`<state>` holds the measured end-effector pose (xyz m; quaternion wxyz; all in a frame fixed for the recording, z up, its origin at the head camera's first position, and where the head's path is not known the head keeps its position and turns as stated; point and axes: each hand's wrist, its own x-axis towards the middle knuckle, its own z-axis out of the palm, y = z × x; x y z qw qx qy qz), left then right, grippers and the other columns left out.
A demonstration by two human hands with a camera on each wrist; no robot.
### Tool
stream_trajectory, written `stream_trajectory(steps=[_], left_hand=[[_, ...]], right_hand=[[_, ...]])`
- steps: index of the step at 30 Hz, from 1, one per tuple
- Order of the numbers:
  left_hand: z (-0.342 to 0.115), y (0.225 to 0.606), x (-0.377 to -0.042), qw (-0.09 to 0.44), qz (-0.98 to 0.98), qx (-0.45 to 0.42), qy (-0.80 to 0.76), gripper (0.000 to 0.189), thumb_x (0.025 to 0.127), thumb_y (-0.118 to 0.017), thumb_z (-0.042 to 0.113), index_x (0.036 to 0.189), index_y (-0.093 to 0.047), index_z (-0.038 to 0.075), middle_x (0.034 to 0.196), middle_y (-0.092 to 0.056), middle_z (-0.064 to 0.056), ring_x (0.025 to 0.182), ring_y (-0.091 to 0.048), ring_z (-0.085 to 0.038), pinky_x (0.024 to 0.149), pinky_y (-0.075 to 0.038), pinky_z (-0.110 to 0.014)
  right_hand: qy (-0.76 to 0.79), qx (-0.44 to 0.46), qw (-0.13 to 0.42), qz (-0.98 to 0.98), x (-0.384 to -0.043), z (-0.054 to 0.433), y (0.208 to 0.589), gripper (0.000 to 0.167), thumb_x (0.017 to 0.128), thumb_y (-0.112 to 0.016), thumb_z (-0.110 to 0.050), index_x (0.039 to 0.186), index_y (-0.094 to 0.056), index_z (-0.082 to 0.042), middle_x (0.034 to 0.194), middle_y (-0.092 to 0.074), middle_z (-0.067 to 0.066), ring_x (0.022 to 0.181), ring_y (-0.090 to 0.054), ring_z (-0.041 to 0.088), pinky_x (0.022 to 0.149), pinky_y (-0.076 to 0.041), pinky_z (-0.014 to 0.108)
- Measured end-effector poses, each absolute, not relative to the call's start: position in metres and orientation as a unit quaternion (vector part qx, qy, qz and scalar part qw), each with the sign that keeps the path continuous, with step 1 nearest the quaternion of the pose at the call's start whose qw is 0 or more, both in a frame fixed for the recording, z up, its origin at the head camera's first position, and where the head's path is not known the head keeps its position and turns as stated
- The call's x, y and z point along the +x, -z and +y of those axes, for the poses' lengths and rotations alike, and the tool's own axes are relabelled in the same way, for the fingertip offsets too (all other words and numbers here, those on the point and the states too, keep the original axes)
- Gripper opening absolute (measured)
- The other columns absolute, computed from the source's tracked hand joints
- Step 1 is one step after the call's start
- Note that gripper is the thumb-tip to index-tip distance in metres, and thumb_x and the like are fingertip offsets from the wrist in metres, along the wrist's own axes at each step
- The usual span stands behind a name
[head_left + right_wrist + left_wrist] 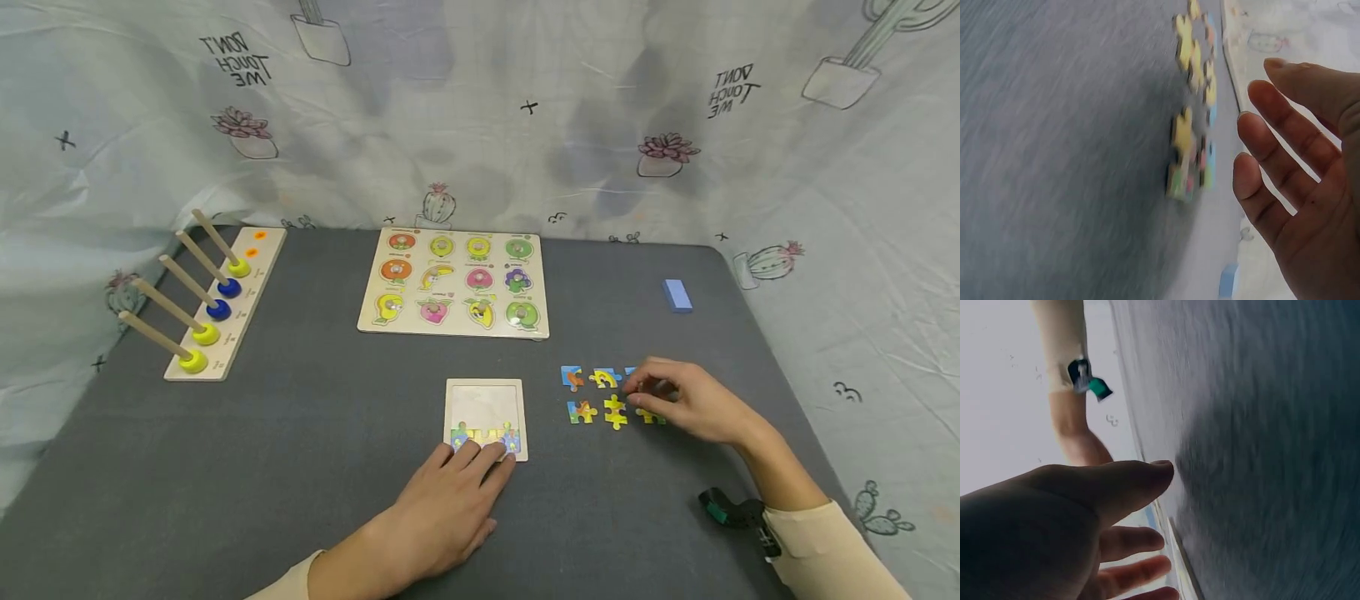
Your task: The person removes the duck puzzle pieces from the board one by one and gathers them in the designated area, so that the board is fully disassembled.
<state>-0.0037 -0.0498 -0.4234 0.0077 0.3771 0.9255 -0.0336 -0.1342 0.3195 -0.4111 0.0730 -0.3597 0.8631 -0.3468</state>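
Observation:
In the head view, a square wooden puzzle tray [486, 404] lies near the front middle, with joined jigsaw pieces [487, 437] along its lower side. The left hand [444, 510] rests its extended fingertips on that lower part, covering some of it. In the left wrist view its thumb [1141, 481] stands apart from the fingers. To the tray's right, several loose jigsaw pieces [616, 412] lie in two rough rows. The right hand [693, 402] hovers over the rightmost ones, partly hiding them. Seen from the right wrist, its loosely bent fingers [1279, 134] hold nothing beside the pieces [1182, 181].
Behind the tray lies a fruit peg board [457, 331]. A wooden stand [243, 304] with slanting pegs and coloured rings is at the left. One blue block [677, 296] sits at the back right. A patterned cloth [480, 100] borders the grey table [225, 483].

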Motion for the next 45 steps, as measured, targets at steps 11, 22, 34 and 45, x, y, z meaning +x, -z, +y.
stream_trajectory(steps=[11, 22, 34, 45], left_hand=[[-0.04, 0.423, 0.009, 0.052, 0.93, 0.364, 0.007, 0.075, 0.098, -0.06, 0.057, 0.157, -0.043, 0.014, 0.164, -0.033, -0.016, 0.146, -0.04, -0.027, 0.111, -0.041, -0.04], [-0.036, 0.424, 0.012, 0.057, 0.934, 0.354, 0.015, 0.076, 0.098, -0.058, 0.061, 0.155, -0.046, 0.013, 0.162, -0.038, -0.017, 0.143, -0.042, -0.026, 0.105, -0.042, -0.04], [-0.034, 0.426, 0.013, 0.051, 0.932, 0.355, 0.042, 0.071, 0.098, -0.054, 0.064, 0.152, -0.051, 0.018, 0.162, -0.039, -0.013, 0.133, -0.044, -0.019, 0.096, -0.042, -0.035], [-0.036, 0.426, 0.012, 0.058, 0.93, 0.358, 0.053, 0.069, 0.098, -0.056, 0.062, 0.153, -0.05, 0.02, 0.164, -0.037, -0.01, 0.145, -0.041, -0.021, 0.107, -0.043, -0.034]], right_hand=[[0.377, -0.39, 0.089, 0.835, -0.146, 0.282, 0.415, 0.013, 0.097, -0.07, -0.006, 0.106, -0.072, -0.015, 0.098, -0.069, -0.002, 0.079, -0.061, 0.01, 0.069, -0.051, 0.027], [0.364, -0.425, 0.112, 0.821, -0.16, 0.234, 0.412, 0.007, 0.1, -0.068, -0.014, 0.106, -0.073, -0.013, 0.098, -0.068, -0.009, 0.08, -0.062, 0.011, 0.07, -0.053, 0.03], [0.356, -0.456, 0.143, 0.804, -0.167, 0.19, 0.407, 0.01, 0.1, -0.069, -0.016, 0.107, -0.074, -0.012, 0.102, -0.069, -0.011, 0.073, -0.058, 0.01, 0.067, -0.052, 0.029], [0.361, -0.486, 0.159, 0.78, -0.169, 0.164, 0.416, 0.011, 0.101, -0.066, -0.015, 0.108, -0.073, -0.01, 0.103, -0.069, -0.006, 0.076, -0.06, 0.01, 0.07, -0.053, 0.03]])
